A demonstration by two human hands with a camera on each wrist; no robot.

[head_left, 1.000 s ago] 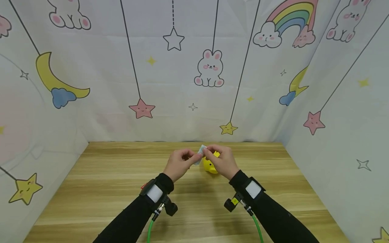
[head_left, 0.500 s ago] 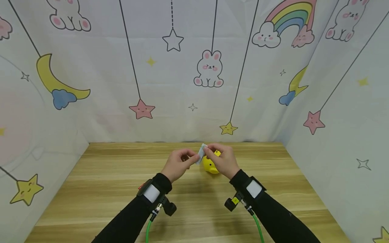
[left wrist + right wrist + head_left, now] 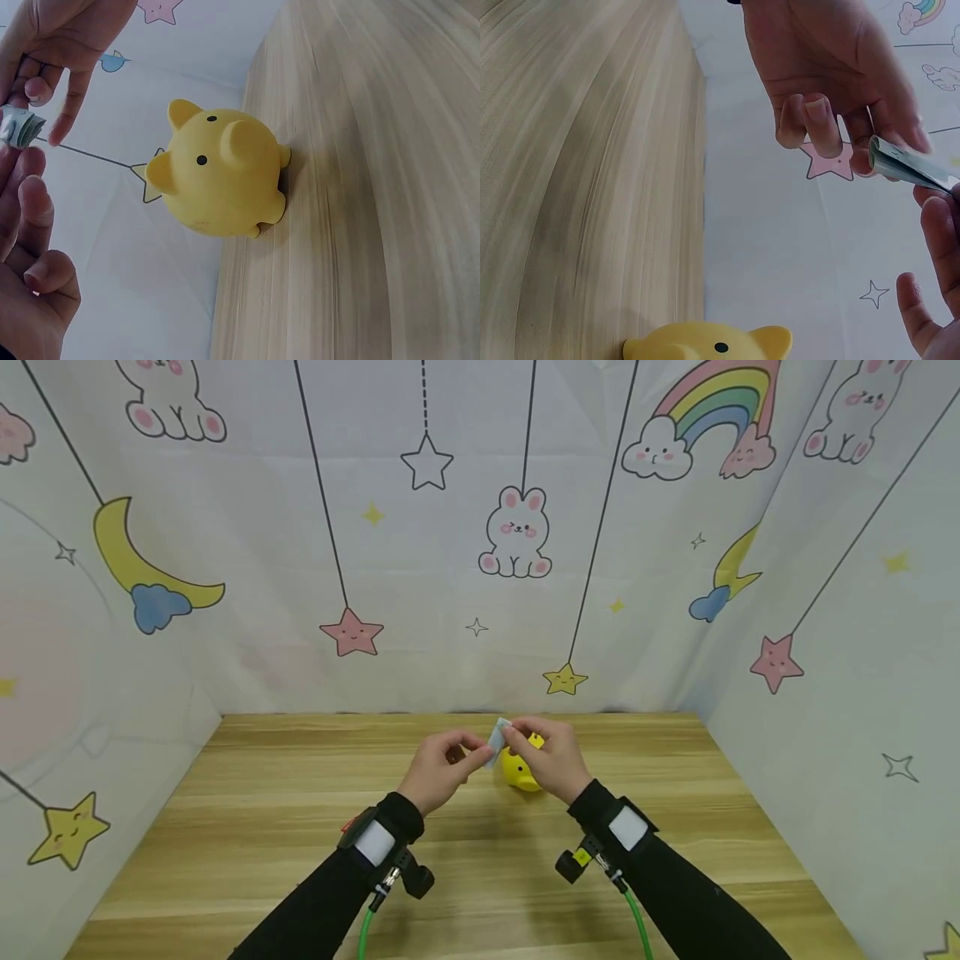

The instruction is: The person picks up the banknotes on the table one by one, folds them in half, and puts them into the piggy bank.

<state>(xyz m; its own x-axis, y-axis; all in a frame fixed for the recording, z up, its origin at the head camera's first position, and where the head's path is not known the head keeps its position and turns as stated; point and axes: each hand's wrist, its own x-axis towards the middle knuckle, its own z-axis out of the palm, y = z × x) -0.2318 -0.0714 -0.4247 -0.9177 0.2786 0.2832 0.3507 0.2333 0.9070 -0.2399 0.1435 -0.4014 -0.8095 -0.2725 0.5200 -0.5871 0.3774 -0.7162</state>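
A small folded banknote (image 3: 497,740), pale blue-green, is held in the air between both hands. My left hand (image 3: 439,768) pinches its lower end between thumb and fingers. My right hand (image 3: 555,758) pinches the upper end. The right wrist view shows the banknote (image 3: 909,163) as a narrow strip with layered folds, and the left wrist view shows the rolled layers at one end of the banknote (image 3: 22,127). Behind the hands, a yellow piggy bank (image 3: 225,176) stands upright on the table, partly hidden by the right hand in the head view.
The wood-grain table (image 3: 300,827) ends at a white cloth backdrop (image 3: 420,668) printed with stars, moons and rabbits. Similar cloth hangs along both sides. Each wrist carries a strapped camera with a green cable (image 3: 636,920) trailing toward the near edge.
My left hand has shifted slightly left, leaving more of the banknote showing between the hands. The right hand keeps nearly the same place, and the piggy bank has not moved.
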